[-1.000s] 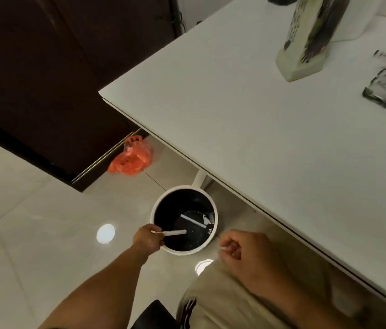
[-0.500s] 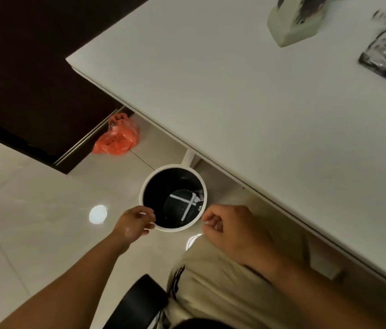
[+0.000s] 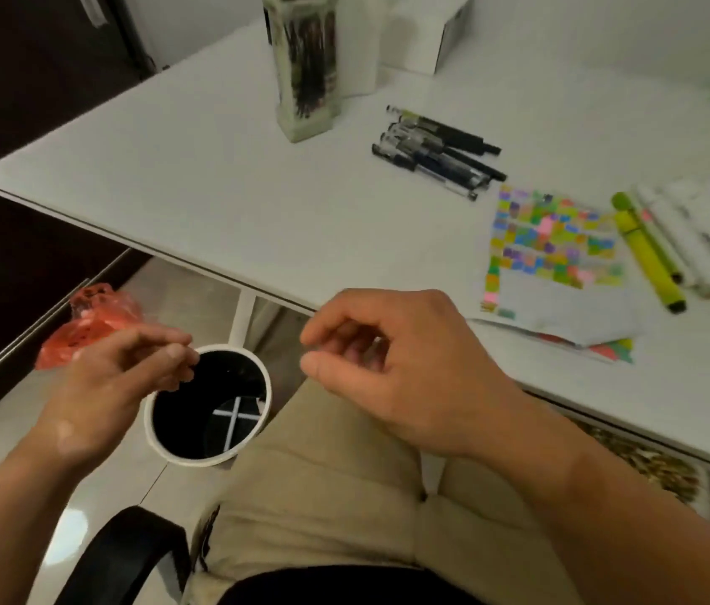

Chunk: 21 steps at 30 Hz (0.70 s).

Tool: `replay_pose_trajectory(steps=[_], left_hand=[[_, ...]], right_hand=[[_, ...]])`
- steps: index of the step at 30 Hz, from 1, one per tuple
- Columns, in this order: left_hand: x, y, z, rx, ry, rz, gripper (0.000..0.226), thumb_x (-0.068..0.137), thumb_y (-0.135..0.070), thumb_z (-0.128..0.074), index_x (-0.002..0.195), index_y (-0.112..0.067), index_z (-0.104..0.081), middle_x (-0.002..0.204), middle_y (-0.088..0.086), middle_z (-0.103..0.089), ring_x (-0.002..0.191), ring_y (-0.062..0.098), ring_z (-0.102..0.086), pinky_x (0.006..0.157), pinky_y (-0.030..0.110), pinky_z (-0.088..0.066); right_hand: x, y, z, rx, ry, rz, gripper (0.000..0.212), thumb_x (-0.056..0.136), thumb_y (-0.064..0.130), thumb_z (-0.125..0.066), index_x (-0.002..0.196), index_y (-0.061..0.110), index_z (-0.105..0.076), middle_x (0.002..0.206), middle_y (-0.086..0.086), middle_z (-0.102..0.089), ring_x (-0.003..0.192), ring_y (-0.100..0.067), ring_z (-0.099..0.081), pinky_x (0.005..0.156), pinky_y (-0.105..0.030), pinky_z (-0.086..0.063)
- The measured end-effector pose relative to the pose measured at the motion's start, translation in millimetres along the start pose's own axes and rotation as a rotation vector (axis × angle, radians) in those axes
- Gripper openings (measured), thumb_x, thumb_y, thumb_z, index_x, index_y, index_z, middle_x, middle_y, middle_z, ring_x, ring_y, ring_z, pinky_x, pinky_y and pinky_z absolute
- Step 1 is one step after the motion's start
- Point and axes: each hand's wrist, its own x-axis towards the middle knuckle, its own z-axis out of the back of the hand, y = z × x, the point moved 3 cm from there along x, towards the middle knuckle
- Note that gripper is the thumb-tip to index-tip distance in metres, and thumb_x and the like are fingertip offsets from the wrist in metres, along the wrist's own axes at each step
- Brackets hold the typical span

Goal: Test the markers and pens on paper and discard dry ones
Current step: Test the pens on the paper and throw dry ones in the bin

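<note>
Your left hand, loosely curled and empty, hovers over the bin; 2 white pens lie crossed inside. Your right hand is empty too.

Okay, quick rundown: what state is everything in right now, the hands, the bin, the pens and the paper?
left hand: loosely curled, empty, over the bin's rim.
right hand: fingers curled, contents unclear.
bin: upright on the floor, open-topped.
two white pens: crossed at the bin's bottom.
black pens: lying bunched on the table.
test paper: flat, partly covered in colour swatches.
yellow highlighter: lying beside the paper.
</note>
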Motion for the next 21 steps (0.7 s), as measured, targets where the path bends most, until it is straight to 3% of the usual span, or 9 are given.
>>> replay_pose_trajectory(steps=[4, 8, 10, 13, 18, 21], left_hand=[[16, -84, -58, -0.033, 0.085, -0.233, 0.022, 0.083, -0.033, -0.073, 0.1, -0.018, -0.073, 0.087, 0.01, -0.075, 0.075, 0.027, -0.071, 0.07, 0.031, -0.059], [40, -149, -104, 0.014, 0.178, -0.361, 0.007, 0.092, -0.012, -0.067, 0.096, -0.014, -0.073, 0.083, 0.008, -0.075, 0.07, 0.021, -0.069, 0.065, 0.025, -0.057], [59, -167, -125, 0.161, 0.189, -0.393, 0.007, 0.093, -0.016, -0.068, 0.097, -0.019, -0.073, 0.085, 0.001, -0.075, 0.075, 0.018, -0.071, 0.068, 0.025, -0.057], [98, -179, -155, 0.497, 0.119, -0.494, 0.011, 0.094, -0.024, -0.065, 0.103, -0.027, -0.072, 0.096, -0.009, -0.073, 0.088, 0.009, -0.067, 0.08, 0.024, -0.054], [168, -182, -192, 0.956, 0.084, -0.627, 0.034, 0.097, -0.015, -0.056, 0.131, -0.017, -0.061, 0.131, 0.006, -0.062, 0.118, 0.025, -0.056, 0.102, 0.036, -0.046], [189, -181, -200, 1.022, 0.094, -0.621, 0.034, 0.098, -0.019, -0.053, 0.131, -0.02, -0.059, 0.13, 0.005, -0.062, 0.12, 0.027, -0.052, 0.101, 0.039, -0.045]], right_hand=[[-19, 9, 75, -0.028, -0.238, 0.034, 0.006, 0.082, 0.035, -0.074, 0.088, 0.036, -0.073, 0.077, 0.016, -0.072, 0.073, -0.008, -0.069, 0.059, -0.01, -0.048], [-25, -17, 137, -0.108, -0.356, -0.023, 0.004, 0.083, 0.033, -0.078, 0.086, 0.034, -0.075, 0.074, 0.01, -0.073, 0.066, -0.011, -0.069, 0.059, -0.028, -0.055], [-25, -35, 163, -0.171, -0.384, -0.07, 0.004, 0.083, 0.032, -0.078, 0.085, 0.034, -0.076, 0.074, 0.01, -0.074, 0.065, -0.01, -0.069, 0.063, -0.035, -0.057], [-19, -59, 192, -0.221, -0.399, -0.135, 0.006, 0.078, 0.041, -0.074, 0.083, 0.038, -0.075, 0.075, 0.016, -0.074, 0.066, -0.006, -0.069, 0.063, -0.031, -0.054], [6, -94, 215, -0.294, -0.366, -0.209, 0.002, 0.08, 0.04, -0.074, 0.08, 0.039, -0.073, 0.073, 0.023, -0.072, 0.067, 0.0, -0.068, 0.062, -0.022, -0.048], [14, -110, 218, -0.307, -0.398, -0.217, 0.007, 0.084, 0.035, -0.077, 0.08, 0.038, -0.072, 0.073, 0.023, -0.071, 0.067, -0.001, -0.067, 0.062, -0.02, -0.047]])
